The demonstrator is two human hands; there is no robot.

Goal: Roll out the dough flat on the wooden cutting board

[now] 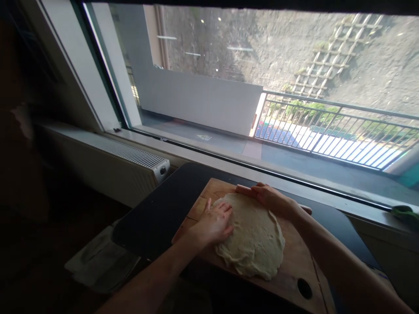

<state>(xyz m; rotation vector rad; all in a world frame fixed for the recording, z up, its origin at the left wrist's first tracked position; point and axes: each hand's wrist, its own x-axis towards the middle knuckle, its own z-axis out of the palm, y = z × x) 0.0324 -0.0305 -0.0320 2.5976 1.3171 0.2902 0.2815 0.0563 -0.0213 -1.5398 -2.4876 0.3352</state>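
By the board's [203, 197] far edge, holding a rolling pin [242, 189] with right hand [270, 198]; touching dough [253, 235] with left hand [214, 222] spread.

Your left hand [218, 222] lies spread on the dough [253, 237] atop the wooden board [198, 207]; your right hand [270, 197] lies over the rolling pin [244, 189] near the board's far edge. A black table [153, 213] is under the board, a window [255, 78] beyond.

left hand [216, 222] over the left part of the wooden board [296, 257]: bare, slender fingers, back showing; left forearm [157, 272] bare, narrows at wrist. right hand [273, 198] by board's far edge: bare too; right forearm [340, 257], board's right side, likewise uncovered. nails too small to tell
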